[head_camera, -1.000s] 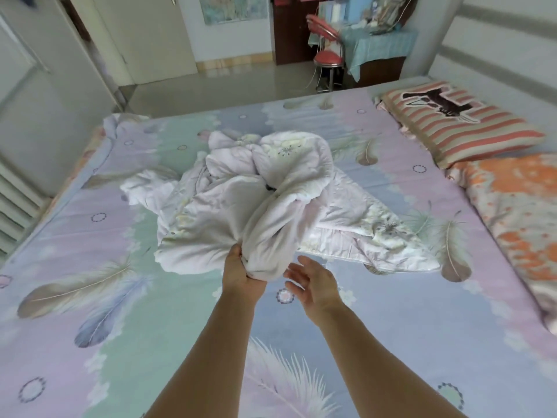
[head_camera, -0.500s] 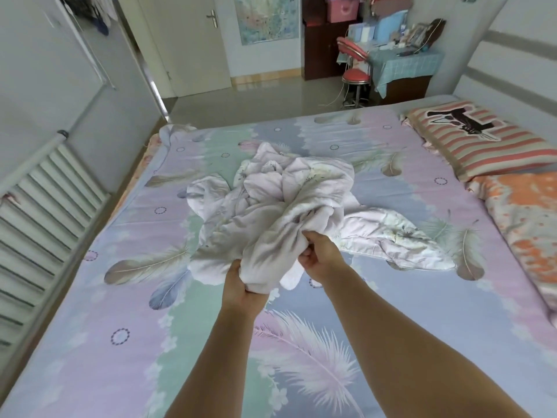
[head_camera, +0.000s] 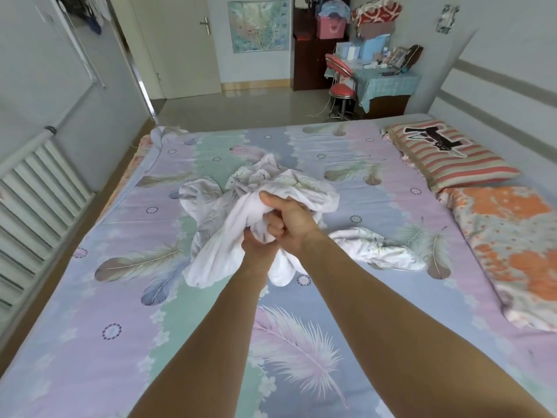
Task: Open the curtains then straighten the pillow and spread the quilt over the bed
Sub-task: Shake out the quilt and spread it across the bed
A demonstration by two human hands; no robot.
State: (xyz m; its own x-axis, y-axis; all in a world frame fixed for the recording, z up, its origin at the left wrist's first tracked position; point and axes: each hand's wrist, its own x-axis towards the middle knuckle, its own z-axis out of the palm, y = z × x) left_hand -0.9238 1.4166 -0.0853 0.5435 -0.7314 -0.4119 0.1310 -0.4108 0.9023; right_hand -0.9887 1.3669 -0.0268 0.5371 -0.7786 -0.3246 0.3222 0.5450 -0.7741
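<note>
A crumpled white quilt (head_camera: pixel 211 218) lies bunched in the middle of the bed (head_camera: pixel 114 285), which has a pastel feather-print sheet. My left hand (head_camera: pixel 256 245) grips a fold of the quilt from below. My right hand (head_camera: pixel 289 221) is curled round a bunch of it just above the left hand. One end of the quilt (head_camera: pixel 376 248) trails to the right on the sheet. A striped pillow (head_camera: pixel 446 158) lies at the far right by the headboard, and an orange-patterned pillow (head_camera: pixel 512 245) lies nearer, beside it.
A white radiator (head_camera: pixel 33 188) runs along the left wall beside the bed. Beyond the bed are a bare floor, a closed door (head_camera: pixel 193 46), a red stool (head_camera: pixel 340 92) and a cluttered desk (head_camera: pixel 388 79).
My right hand went from open beside the quilt to gripping it, and both hands have gathered the cloth closer together. The view has tilted up, showing more of the room.
</note>
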